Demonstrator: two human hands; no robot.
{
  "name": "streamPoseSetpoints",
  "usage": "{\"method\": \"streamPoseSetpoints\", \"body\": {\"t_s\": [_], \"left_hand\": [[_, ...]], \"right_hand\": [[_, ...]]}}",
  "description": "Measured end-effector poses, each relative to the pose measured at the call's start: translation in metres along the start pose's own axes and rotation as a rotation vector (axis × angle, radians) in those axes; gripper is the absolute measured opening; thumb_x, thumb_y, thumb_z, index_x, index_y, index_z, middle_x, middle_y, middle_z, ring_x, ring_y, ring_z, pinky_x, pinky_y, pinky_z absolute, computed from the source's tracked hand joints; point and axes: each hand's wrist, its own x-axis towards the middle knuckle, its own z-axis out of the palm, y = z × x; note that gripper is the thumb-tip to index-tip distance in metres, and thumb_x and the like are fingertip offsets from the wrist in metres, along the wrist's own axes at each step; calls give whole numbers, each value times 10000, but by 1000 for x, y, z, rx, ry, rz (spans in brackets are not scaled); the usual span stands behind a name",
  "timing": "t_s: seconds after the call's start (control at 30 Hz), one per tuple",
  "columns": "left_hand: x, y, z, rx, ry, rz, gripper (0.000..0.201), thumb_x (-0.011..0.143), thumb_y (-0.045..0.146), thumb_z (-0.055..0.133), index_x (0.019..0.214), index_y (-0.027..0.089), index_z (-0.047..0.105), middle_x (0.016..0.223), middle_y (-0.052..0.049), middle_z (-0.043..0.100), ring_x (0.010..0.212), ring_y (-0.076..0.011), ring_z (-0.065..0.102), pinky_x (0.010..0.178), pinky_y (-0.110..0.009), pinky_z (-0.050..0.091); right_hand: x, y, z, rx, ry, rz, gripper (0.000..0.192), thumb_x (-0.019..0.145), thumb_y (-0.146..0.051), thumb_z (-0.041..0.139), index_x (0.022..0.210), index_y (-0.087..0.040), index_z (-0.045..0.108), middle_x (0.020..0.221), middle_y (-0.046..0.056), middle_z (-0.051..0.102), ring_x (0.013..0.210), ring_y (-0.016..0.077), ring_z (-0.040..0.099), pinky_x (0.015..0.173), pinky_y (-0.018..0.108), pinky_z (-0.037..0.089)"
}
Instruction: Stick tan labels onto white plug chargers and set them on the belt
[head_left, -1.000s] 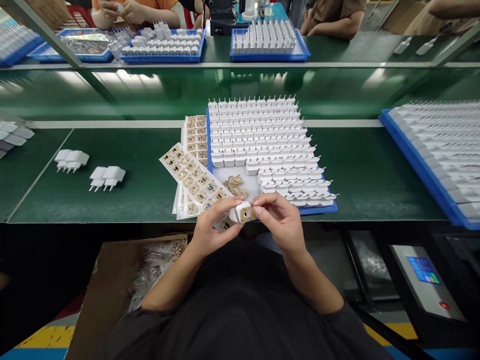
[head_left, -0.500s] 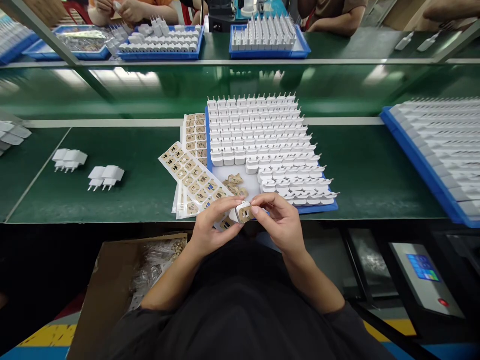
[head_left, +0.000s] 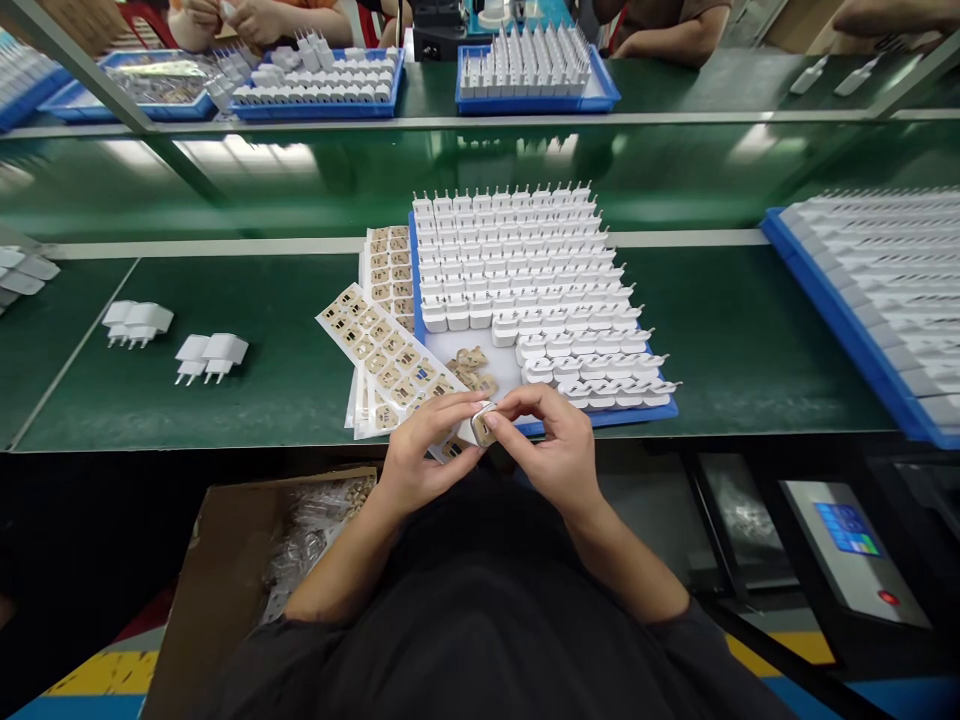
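Note:
Between the fingers and thumb of my left hand (head_left: 427, 445) is a white plug charger (head_left: 474, 412), its end face turned toward me. A tan sticker (head_left: 484, 432) lies against that face. My right hand (head_left: 551, 445) has its thumb on the sticker and its forefinger at the charger's upper edge; the thumb covers part of the sticker. Just beyond my hands, a blue tray (head_left: 630, 417) holds rows of white chargers (head_left: 525, 255) with pins up. Crumpled tan pieces (head_left: 469, 368) lie in its near left corner. Sticker sheets (head_left: 382, 350) overlap left of the tray, one partly under my left hand.
Two pairs of chargers (head_left: 211, 357) lie on the green bench (head_left: 300, 400) at left. Another full blue tray (head_left: 847, 320) stands at right. Below the bench edge are a cardboard box (head_left: 217, 590) with plastic bags and a panel with a screen (head_left: 847, 527). Co-workers sit across.
My right hand has shifted slightly left, its thumb moving further over the sticker on the charger's face. The left hand keeps its hold almost unchanged.

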Motion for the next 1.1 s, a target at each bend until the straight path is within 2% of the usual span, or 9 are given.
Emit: {"method": "streamPoseSetpoints", "body": {"t_s": [0.1, 0.17, 0.23, 0.33, 0.43, 0.6, 0.8, 0.93, 1.1], "left_hand": [[-3, -4, 1, -17, 26, -6, 546, 805, 70, 756, 1299, 259, 621, 1284, -115, 717, 1201, -255, 688, 1032, -418, 564], [-7, -6, 3, -61, 69, -29, 535, 810, 77, 756, 1291, 264, 613, 1304, -116, 707, 1217, -266, 682, 1036, -440, 564], [-10, -9, 6, -97, 116, -48, 528, 813, 88, 761, 1284, 266, 602, 1316, -119, 700, 1234, -274, 675, 1041, -460, 562], [-11, -10, 10, -132, 161, -51, 513, 814, 99, 771, 1266, 265, 593, 1313, -123, 694, 1222, -278, 682, 1032, -477, 570], [-8, -9, 15, -126, 185, 17, 540, 787, 64, 788, 1244, 275, 594, 1312, -109, 687, 1222, -271, 682, 1031, -480, 575], [-1, -4, 18, 12, 204, 190, 592, 776, 9, 775, 1251, 291, 563, 1312, -71, 681, 1227, -233, 678, 1073, -493, 559], [-2, -6, 17, 180, 200, 240, 502, 820, 75, 758, 1199, 320, 537, 1293, -50, 687, 1214, -240, 686, 1035, -533, 576], [-3, -8, 14, 184, 193, 265, 532, 798, 52, 767, 1206, 315, 550, 1302, -61, 692, 1226, -250, 681, 1045, -534, 564], [-3, -10, 12, 47, 170, 207, 577, 800, 77, 781, 1264, 322, 540, 1284, -89, 713, 1187, -255, 708, 1049, -535, 557]], "right_hand": [[0, 3, 2, -107, 89, -71, 134, 864, -239, 753, 963, -249, 663, 838, 9, 666, 760, 179, 628, 727, 335, 550], [0, 6, 2, -42, 143, -15, 240, 874, -266, 742, 1091, -262, 638, 906, 22, 649, 803, 182, 633, 696, 319, 564], [-1, 8, 1, 125, 77, 66, 276, 891, -291, 721, 1143, -269, 611, 987, 36, 641, 883, 182, 653, 702, 297, 586], [-4, 9, 1, 356, -155, 144, 297, 867, -309, 746, 1128, -269, 611, 1165, 62, 643, 1087, 204, 654, 833, 310, 602], [-7, 9, 7, 499, -176, 210, 222, 887, -326, 714, 1081, -272, 621, 1221, 67, 647, 1207, 222, 617, 898, 326, 580], [-7, 10, 18, 610, -72, 228, 126, 880, -325, 716, 949, -265, 630, 1078, 43, 667, 1110, 213, 642, 917, 341, 549], [-4, 7, 22, 614, -38, 253, 153, 841, -360, 735, 875, -257, 626, 1030, 39, 674, 1065, 220, 649, 918, 355, 544], [-5, 9, 21, 641, -9, 239, 98, 846, -326, 728, 860, -256, 661, 1006, 33, 691, 1044, 213, 664, 951, 369, 542], [1, 14, 7, 535, -165, 183, 99, 890, -335, 702, 949, -256, 713, 1102, 59, 718, 1115, 238, 675, 988, 411, 542]]}}
